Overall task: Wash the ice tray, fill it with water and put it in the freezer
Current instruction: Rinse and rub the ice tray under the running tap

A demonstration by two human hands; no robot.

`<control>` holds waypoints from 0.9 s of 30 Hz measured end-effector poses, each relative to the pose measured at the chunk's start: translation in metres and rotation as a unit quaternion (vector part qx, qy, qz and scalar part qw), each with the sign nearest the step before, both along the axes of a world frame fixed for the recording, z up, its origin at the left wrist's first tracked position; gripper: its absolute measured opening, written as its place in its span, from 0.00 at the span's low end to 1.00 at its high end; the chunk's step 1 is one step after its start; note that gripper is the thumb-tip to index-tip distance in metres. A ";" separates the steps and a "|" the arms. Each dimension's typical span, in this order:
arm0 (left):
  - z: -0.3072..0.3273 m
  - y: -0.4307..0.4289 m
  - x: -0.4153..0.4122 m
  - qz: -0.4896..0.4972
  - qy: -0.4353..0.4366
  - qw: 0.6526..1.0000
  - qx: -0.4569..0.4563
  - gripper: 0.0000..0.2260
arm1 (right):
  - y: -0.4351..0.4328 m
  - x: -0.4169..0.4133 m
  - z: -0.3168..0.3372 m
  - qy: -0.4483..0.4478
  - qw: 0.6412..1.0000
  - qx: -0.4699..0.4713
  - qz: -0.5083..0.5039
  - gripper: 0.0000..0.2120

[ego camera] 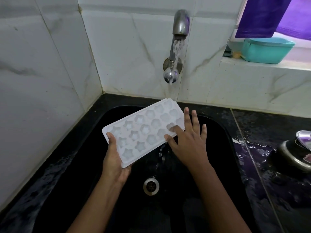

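Observation:
A white ice tray (143,130) with star and flower shaped cells is held over the black sink (218,132), its far end up under the running tap (180,26). My left hand (114,163) grips its near left corner, thumb on top and fingers underneath. My right hand (188,140) lies with straight fingers on the tray's right edge, the forefinger in a cell. Water streams from the tap onto the far end and runs off the tray's near edge into the sink.
The sink drain (151,185) lies below the tray. A wet black counter (269,157) surrounds the sink, with a metal lid (296,153) at the right. A teal tub (267,50) stands on the window ledge under a purple cloth (262,15). White tiled walls close in behind and at left.

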State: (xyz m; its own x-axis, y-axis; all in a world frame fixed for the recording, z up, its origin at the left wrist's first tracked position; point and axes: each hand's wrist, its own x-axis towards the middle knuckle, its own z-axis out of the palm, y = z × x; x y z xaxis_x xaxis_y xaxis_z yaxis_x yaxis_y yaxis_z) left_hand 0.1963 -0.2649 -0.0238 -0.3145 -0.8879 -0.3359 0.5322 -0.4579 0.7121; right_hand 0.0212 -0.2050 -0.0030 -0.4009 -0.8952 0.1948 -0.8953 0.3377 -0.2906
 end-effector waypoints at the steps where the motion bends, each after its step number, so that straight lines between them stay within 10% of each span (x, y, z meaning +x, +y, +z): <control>1: 0.000 0.000 0.000 0.004 -0.002 1.000 -0.001 0.30 | -0.001 0.001 -0.001 -0.001 1.000 0.001 0.004 0.17; 27: -0.002 0.002 -0.006 0.016 -0.015 1.000 -0.022 0.25 | -0.003 0.000 -0.010 -0.011 1.000 -0.014 -0.014 0.16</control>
State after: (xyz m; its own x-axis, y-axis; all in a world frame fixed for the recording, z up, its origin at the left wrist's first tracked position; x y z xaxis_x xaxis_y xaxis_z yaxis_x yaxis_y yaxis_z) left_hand 0.1898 -0.2628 -0.0257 -0.2763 -0.9117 -0.3041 0.5248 -0.4082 0.7469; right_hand 0.0211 -0.2084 -0.0133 -0.4294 -0.8781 0.2109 -0.8793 0.3532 -0.3195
